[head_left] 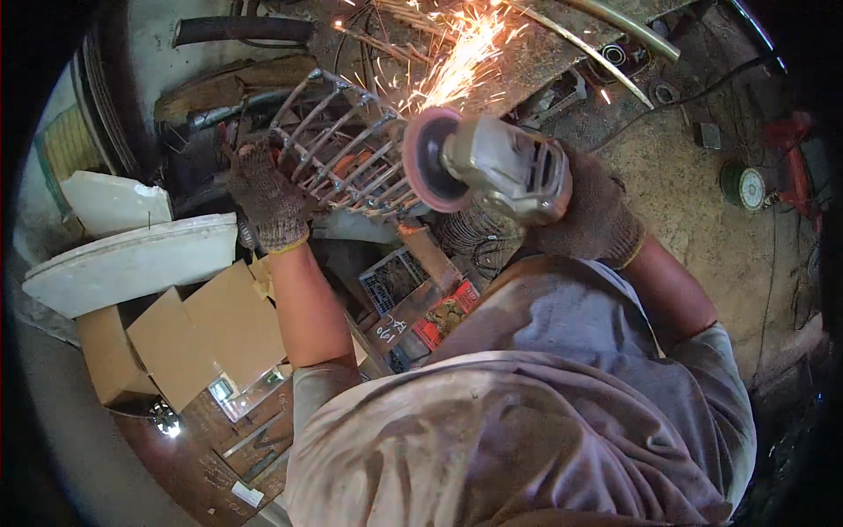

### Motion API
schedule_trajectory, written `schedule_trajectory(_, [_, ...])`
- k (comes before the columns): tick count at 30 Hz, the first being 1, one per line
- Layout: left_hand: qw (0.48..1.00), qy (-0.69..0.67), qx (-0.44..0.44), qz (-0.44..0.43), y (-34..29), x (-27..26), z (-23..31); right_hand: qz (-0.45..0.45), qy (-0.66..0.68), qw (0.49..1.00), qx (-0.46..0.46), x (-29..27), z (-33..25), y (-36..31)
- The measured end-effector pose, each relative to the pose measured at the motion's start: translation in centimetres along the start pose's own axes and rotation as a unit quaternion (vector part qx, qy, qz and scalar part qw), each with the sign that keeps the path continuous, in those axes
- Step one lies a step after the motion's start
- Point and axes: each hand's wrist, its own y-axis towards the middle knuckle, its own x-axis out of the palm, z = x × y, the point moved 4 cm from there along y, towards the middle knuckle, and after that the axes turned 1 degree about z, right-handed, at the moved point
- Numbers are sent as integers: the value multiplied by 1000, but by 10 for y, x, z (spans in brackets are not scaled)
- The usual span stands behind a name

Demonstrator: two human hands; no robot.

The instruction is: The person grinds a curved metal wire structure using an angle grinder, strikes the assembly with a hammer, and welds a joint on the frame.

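Observation:
My right hand (590,211), in a dark knitted work glove, is wrapped round an angle grinder (509,167). Its reddish disc (432,160) meets the right side of a welded metal rod frame (338,145), which looks like a cage or rack of thin bars. Bright sparks (470,57) fly up and away from the disc toward the far side. My left hand (268,198), gloved the same way, is closed on the frame's left end; the glove hides the exact grip. The frame is tilted, with its bars running slantwise.
Cardboard boxes (211,325) and white curved panels (132,263) stand at the left. Metal rods (628,31) lie at the far side. A cable (685,101) crosses the floor at right, near a wire spool (749,188). Coiled wire (474,233) lies below the frame.

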Motion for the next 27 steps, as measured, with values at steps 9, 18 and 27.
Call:
schedule_trajectory(9, [999, 46, -6, -18, -9, 7, 21, -33, 69, 997, -24, 1, -5, 11])
schedule_trajectory(18, [879, 352, 317, -50, 11, -11, 1, -41, -23, 999, -11, -5, -23, 15])
schedule_trajectory(27, [969, 191, 150, -55, 16, -15, -16, -12, -130, 991, -15, -8, -34, 6])
